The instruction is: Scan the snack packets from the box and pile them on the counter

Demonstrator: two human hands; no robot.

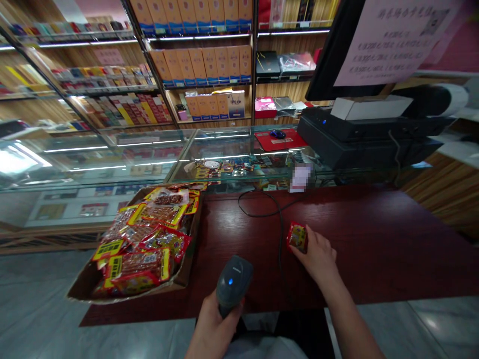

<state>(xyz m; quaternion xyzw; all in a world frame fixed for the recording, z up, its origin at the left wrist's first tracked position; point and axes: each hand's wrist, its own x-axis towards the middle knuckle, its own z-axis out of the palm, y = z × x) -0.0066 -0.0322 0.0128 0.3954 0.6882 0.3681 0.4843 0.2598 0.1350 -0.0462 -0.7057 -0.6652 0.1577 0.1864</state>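
Head view: right of centre over the dark-red table (374, 239), the right hand (318, 252) pinches a glossy packet (298, 236) between thumb and fingers, probably light, soft and slippery, best held by its edges, while the left hand (213, 326) curls round a scanner (234, 281).

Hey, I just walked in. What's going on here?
A person's left hand grips a dark grey handheld scanner with a small blue light. The right hand holds a small, shiny red-and-yellow packet at the dark red wooden table. At the table's left end, an open brown cardboard box is full of red-and-yellow plastic packets. A thin black cable lies on the tabletop.
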